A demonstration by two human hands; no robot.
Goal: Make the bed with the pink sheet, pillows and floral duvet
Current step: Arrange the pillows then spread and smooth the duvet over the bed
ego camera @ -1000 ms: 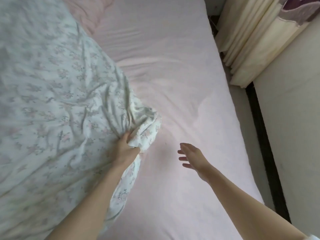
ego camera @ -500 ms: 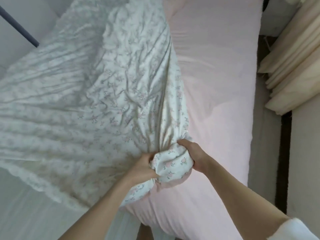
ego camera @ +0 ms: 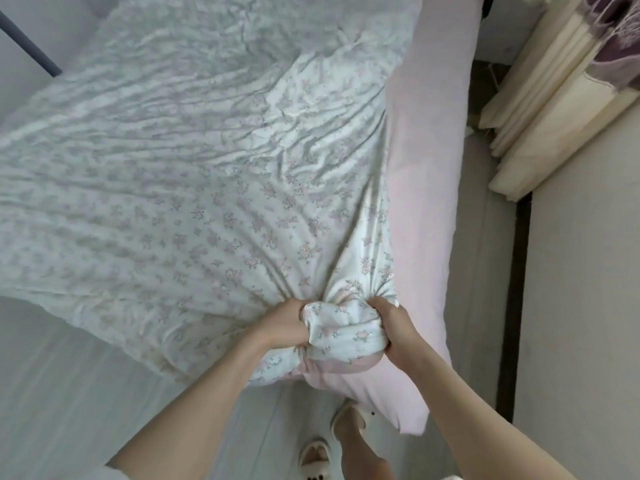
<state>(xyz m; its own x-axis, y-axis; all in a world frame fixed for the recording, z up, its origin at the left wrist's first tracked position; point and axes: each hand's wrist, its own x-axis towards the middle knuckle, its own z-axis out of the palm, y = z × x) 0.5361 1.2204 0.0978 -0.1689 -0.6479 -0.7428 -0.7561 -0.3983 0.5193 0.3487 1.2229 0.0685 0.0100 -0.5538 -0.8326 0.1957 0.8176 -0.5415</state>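
Since the earlier frame the floral duvet (ego camera: 214,202) has been drawn farther across the pink sheet (ego camera: 426,188), its bunched corner being gripped at the bed's near end by the left hand (ego camera: 284,325) and right hand (ego camera: 393,327), fingers curled into the fabric.

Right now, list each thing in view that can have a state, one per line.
floral duvet: spread wrinkled over most of the bed, near corner bunched up.
pink sheet: on the mattress, bare along the right edge.
left hand: fingers curled, gripping the bunched corner.
right hand: fingers curled, gripping the same corner.
curtain: hanging in folds at the right.
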